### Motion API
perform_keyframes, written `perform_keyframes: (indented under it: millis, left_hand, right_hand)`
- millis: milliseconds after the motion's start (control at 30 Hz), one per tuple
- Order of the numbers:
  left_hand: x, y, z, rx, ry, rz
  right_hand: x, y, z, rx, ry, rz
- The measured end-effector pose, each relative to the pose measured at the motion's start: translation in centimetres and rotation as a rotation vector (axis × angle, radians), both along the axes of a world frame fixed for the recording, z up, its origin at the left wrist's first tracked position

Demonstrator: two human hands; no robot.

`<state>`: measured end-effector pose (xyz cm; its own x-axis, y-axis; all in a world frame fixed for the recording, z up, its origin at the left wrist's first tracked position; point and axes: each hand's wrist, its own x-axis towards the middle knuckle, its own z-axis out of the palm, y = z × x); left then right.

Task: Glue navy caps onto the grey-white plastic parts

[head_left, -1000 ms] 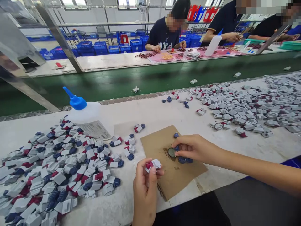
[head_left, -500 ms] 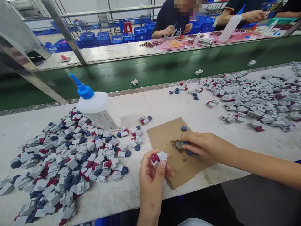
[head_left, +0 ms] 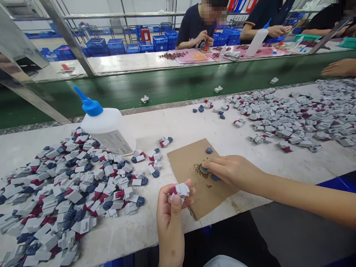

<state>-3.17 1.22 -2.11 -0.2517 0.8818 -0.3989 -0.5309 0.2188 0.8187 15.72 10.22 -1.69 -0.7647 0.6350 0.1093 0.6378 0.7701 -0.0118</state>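
My left hand pinches a small grey and dark red plastic piece between thumb and fingers, just past the near left edge of a cardboard sheet. Over the sheet, my right hand has its fingertips together at a small crimped bottle cap with wet brown liquid around it. Whatever is between those fingertips is hidden. One dark blue piece lies beyond the cap, and another blue piece shows partly under the right hand.
At left, a pile of grey, red and blue pieces surrounds a white bottle with a blue nozzle. Another heap of grey and red pieces covers the right. A green conveyor belt runs behind; co-workers sit across it.
The view has swung slightly right. My right fingertips have come together and moved onto the bottle cap's edge. My left hand still holds the grey and red piece, tilted a little differently.
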Motion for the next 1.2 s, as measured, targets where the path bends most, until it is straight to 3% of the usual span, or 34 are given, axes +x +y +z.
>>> perform_keyframes:
  millis: [167, 300, 500, 633, 900, 1200]
  left_hand:
    - [-0.4, 0.0, -0.1, 0.062, 0.037, 0.153]
    - [-0.3, 0.2, 0.1, -0.047, -0.093, 0.097]
    - [0.8, 0.2, 0.5, -0.079, -0.206, 0.055]
    - [1.2, 0.2, 0.7, -0.051, -0.249, 0.039]
    - [1.6, 0.5, 1.2, -0.041, -0.261, 0.064]
    - [2.8, 0.3, 0.1, 0.055, -0.221, 0.081]
  right_hand:
    - [-0.7, 0.3, 0.0, 0.034, -0.059, 0.044]
    - [-1.1, 0.5, 0.5, 0.007, -0.02, 0.018]
    - [-2.6, -1.7, 4.2, -0.372, 0.565, -0.212]
    - [-3.5, -3.2, 5.8, -0.489, 0.674, -0.187]
    - [-3.6, -3.5, 5.9, -0.561, 0.711, -0.183]
    - [-4.0, -3.6, 5.3, -0.777, 0.747, -0.216]
